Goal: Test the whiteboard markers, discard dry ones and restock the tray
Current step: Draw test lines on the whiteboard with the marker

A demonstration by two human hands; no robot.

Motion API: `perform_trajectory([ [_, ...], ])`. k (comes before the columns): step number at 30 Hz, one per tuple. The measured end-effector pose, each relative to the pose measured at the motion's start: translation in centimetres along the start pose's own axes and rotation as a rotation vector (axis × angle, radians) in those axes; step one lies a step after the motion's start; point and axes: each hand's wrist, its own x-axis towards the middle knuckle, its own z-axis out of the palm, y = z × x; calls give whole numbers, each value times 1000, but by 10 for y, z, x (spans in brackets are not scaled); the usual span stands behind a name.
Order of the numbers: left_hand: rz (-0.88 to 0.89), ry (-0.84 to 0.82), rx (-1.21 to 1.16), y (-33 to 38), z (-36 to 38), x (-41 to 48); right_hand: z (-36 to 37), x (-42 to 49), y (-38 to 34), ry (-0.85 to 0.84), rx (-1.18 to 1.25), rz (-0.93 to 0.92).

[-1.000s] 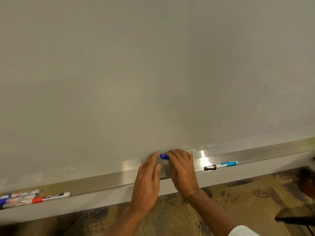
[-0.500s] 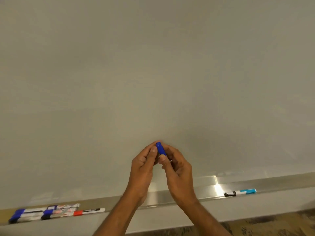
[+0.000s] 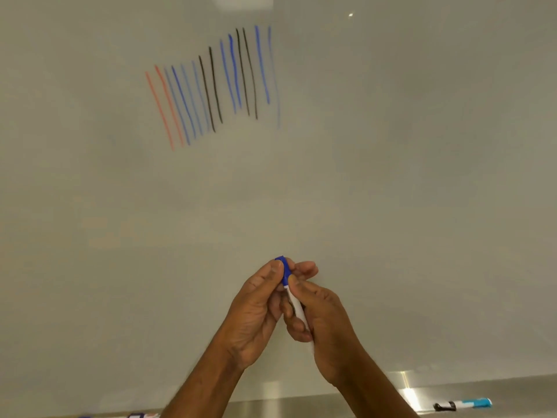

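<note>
A blue-capped marker (image 3: 297,309) with a white barrel stands nearly upright in front of the whiteboard (image 3: 391,176). My right hand (image 3: 322,321) grips its barrel. My left hand (image 3: 256,309) pinches the blue cap (image 3: 283,268) at the top, with the cap still seated on the marker. Several red, blue and black test strokes (image 3: 217,86) run across the board's upper left. A marker with a light blue end and a black end (image 3: 462,404) lies on the metal tray (image 3: 346,405) at the lower right.
The ends of a few more markers (image 3: 141,415) peek in on the tray at the bottom left edge. A light reflection (image 3: 405,387) glints on the tray to the right of my arms.
Both hands lifted the blue-capped marker off the tray and raised it before the board. My view tilted up, so the test strokes came into sight and the tray dropped low.
</note>
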Motion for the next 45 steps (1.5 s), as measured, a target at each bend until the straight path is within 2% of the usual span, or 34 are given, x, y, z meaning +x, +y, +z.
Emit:
perform_trajectory([
  [7, 32, 25, -57, 35, -1, -9, 34, 1, -21, 48, -40, 27],
  [11, 93, 106, -202, 63, -8, -4, 49, -1, -20, 82, -69, 48],
  [14, 190, 187, -100, 86, -17, 0, 58, 1, -20, 63, -148, 35],
  [17, 285, 280, 18, 99, -21, -1, 67, 4, -33, -15, -96, -12],
  [19, 366, 332, 109, 108, -24, -2, 75, 5, -45, -85, -89, -127],
  [21, 454, 382, 229, 116, -28, -1, 82, 9, -54, -78, -117, -239],
  [24, 618, 455, 418, 128, -37, 2, 92, 16, -68, -103, 79, -286],
  [27, 786, 520, 589, 143, -49, 6, 101, 23, -83, -222, 477, -173],
  [29, 871, 535, 677, 155, -59, 10, 109, 31, -89, -278, 567, -173],
  [32, 962, 531, 826, 170, -81, 22, 125, 43, -93, -254, 431, -286],
  [35, 1029, 536, 982, 182, -102, 40, 145, 54, -99, -111, 123, -466],
  [39, 1157, 515, 1150, 198, -120, 61, 169, 77, -103, 63, -158, -726],
  [42, 1221, 532, 1200, 210, -130, 75, 181, 92, -105, 148, -237, -902],
  [45, 1286, 512, 1280, 218, -137, 86, 191, 107, -108, 192, -320, -999],
])
